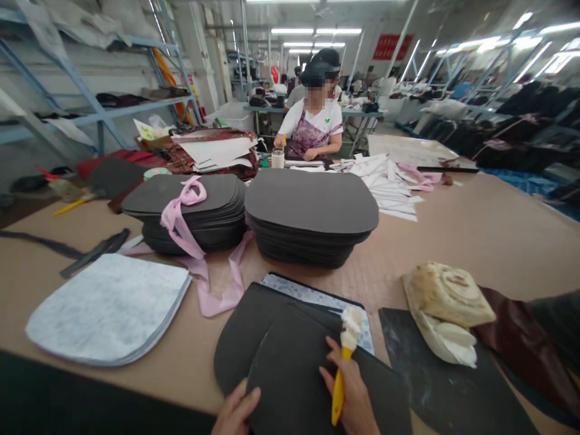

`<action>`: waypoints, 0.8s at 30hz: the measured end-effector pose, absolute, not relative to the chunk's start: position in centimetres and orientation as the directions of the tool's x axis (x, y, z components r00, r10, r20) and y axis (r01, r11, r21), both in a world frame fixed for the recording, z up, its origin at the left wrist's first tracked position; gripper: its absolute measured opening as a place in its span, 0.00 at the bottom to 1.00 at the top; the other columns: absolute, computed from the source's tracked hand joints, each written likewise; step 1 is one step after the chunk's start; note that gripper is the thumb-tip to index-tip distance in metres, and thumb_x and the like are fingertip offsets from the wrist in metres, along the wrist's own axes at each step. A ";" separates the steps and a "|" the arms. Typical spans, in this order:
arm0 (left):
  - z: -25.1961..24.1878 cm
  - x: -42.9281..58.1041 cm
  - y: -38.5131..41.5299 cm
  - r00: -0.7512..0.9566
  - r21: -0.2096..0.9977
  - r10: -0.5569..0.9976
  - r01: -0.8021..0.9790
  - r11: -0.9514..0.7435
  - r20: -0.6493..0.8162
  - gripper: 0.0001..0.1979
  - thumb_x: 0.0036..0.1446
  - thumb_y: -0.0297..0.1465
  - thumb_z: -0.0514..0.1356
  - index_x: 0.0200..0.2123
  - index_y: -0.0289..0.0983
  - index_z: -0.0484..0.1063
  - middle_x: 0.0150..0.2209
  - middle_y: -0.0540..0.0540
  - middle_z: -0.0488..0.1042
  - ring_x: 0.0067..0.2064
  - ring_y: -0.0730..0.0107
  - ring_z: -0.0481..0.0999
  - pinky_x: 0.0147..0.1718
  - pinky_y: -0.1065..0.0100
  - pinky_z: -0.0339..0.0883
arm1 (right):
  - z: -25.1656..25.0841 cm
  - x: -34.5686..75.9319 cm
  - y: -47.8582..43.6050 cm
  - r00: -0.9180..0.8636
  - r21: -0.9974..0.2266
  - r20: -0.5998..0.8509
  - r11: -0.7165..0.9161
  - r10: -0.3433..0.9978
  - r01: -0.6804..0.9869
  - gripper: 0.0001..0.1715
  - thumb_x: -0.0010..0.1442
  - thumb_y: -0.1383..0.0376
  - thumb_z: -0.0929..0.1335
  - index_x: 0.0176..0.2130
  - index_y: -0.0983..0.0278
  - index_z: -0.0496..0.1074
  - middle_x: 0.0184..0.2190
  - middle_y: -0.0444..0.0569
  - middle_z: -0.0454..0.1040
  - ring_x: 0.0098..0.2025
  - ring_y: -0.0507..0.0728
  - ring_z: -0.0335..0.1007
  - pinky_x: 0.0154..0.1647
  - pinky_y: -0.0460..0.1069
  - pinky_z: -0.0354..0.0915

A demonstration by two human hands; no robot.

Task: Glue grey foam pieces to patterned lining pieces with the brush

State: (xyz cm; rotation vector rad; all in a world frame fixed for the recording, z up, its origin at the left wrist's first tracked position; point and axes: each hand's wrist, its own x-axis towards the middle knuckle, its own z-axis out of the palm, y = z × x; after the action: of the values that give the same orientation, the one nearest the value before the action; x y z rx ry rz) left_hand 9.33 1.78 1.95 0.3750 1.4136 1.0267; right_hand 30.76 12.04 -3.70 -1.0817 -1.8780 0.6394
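Note:
My right hand (352, 389) holds a yellow-handled brush (339, 393), its bristle end coated in thick white paste and pointing away from me. Some fingers of that hand also lie near or on a dark grey curved panel (290, 356). At the panel's left edge, my left hand (236, 411) grips with the thumb on top; the fingers underneath are partly hidden. Other dark grey panels (235, 338) lie below this one. From behind them shows a blue-and-white patterned sheet (312, 292) with a dark border.
Two tall stacks of grey panels (312, 202) stand ahead, the left one tied with pink ribbon (181, 220). Pale blue sheets (109, 308) lie left. At right, a paste-caked container (448, 296) rests on a dark panel (426, 374). A co-worker (315, 124) sits across the table.

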 end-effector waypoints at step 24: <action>5.8 7.9 12.5 0.205 0.863 0.860 -0.107 0.494 -0.467 0.22 0.50 0.32 0.58 0.50 0.36 0.67 0.42 0.46 0.75 0.46 0.61 0.72 0.45 0.66 0.62 | 0.3 26.4 16.3 -0.152 -0.801 0.371 0.399 0.916 0.447 0.14 0.54 0.68 0.68 0.41 0.61 0.64 0.36 0.49 0.72 0.40 0.57 0.72 0.41 0.54 0.69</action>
State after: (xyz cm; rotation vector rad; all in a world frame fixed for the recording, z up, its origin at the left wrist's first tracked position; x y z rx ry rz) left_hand 7.90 12.55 5.75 0.8053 1.1709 0.7869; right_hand 26.37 16.26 0.29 -1.1908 -1.7646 0.6603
